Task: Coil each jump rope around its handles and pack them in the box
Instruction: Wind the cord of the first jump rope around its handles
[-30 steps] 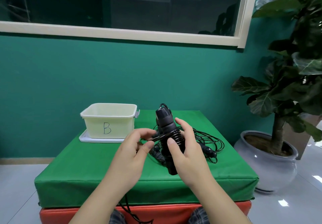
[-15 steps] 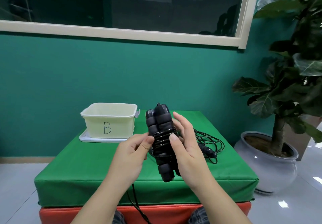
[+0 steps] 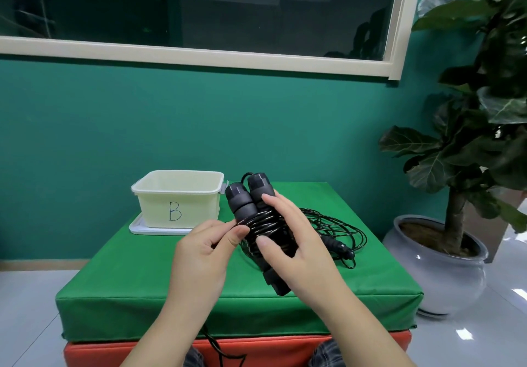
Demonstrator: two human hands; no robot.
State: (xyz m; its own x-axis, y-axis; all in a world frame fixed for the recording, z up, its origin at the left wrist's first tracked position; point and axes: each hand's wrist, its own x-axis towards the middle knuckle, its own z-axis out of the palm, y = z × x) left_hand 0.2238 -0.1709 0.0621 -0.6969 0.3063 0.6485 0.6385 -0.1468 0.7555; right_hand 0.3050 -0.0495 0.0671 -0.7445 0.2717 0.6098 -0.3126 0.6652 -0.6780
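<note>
Since half a second ago the paired black handles (image 3: 256, 221) have tipped, tops leaning left toward the box, while the left hand (image 3: 204, 255) has drawn closer against the coils. That hand pinches the black cord (image 3: 265, 224) between thumb and fingers at the left side of the winding; the right hand (image 3: 293, 241) is wrapped round the two handles from the right, thumb across the front. Their long axis runs near upright, bottom ends toward the person. Loose cord trails down off the front edge of the green mat (image 3: 171, 281) between the knees — so winding is probably not finished.

The cream box marked B (image 3: 176, 198) stands open on its white lid (image 3: 137, 228) at the mat's far left corner, beyond and left of the hands (the left hand is nearer it). A second jump rope (image 3: 336, 232) lies loose on the mat just behind the right hand. The way across to the box looks open, though the trailing cord could snag on the mat's edge
</note>
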